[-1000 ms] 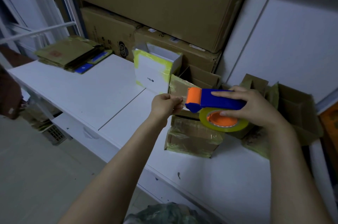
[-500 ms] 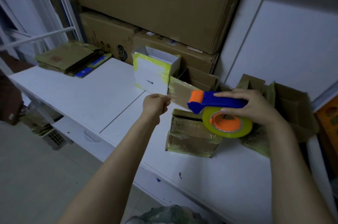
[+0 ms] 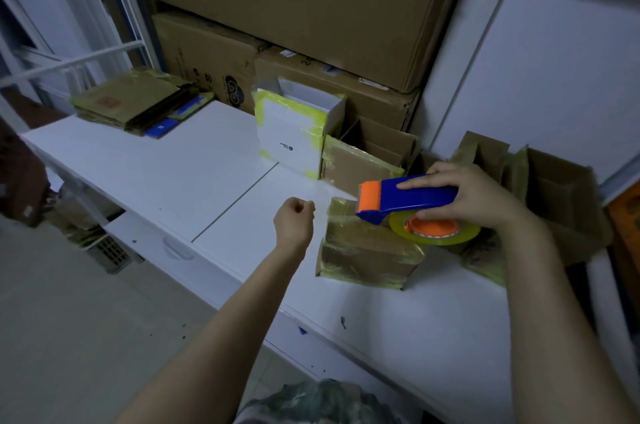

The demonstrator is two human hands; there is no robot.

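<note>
Desk (image 3: 398, 312) edge nearest. Left hand (image 3: 294, 221): grip pinching free end of tape strip (image 3: 334, 207), strip stretched across to dispenser (image 3: 408, 196). Small box (image 3: 367, 257) on desk just under strip, sides already wrapped in yellowish tape. Right hand (image 3: 481, 195): grip curled round dispenser handle, roll (image 3: 434, 233) beneath, held over box's right end. Judgement: tape drawn out, not yet laid on box top; pressing down and cutting remain. Behind: white box (image 3: 291, 132), stacked cartons (image 3: 311, 1).

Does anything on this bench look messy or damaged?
Yes. The small cardboard box below the tape dispenser in the right hand is bound in wrinkled, uneven yellowish tape. Dark smudges mark the white table near its front edge. Nothing looks spilled.
</note>
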